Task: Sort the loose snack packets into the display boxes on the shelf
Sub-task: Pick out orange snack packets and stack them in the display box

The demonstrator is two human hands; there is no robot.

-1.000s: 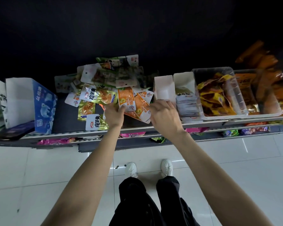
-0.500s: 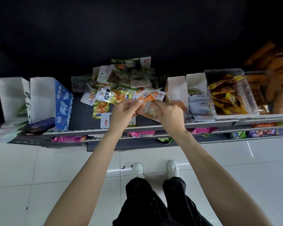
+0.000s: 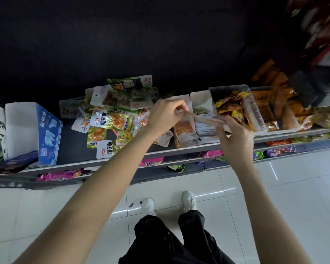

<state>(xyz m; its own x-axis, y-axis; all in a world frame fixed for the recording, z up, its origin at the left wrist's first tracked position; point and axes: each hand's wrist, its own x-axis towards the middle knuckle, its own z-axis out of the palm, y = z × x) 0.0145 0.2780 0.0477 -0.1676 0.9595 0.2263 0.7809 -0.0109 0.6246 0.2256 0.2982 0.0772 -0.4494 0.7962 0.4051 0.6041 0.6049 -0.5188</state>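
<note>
Both hands hold one flat, glossy orange packet [image 3: 206, 119] edge-on above the shelf [image 3: 160, 152]: the left hand [image 3: 165, 115] pinches its left end, the right hand [image 3: 236, 136] grips its right end with curled fingers. The packet hangs over two white card boxes [image 3: 200, 98] stacked with thin packets. To the left, a loose pile [image 3: 112, 115] of crinkly foil packets, green, gold and orange, sprawls over the dark shelf. Right of the boxes stands a clear plastic tub [image 3: 255, 115] of yellow wrappers. A blue carton [image 3: 48, 134] stands far left, with bare shelf between it and the pile.
</note>
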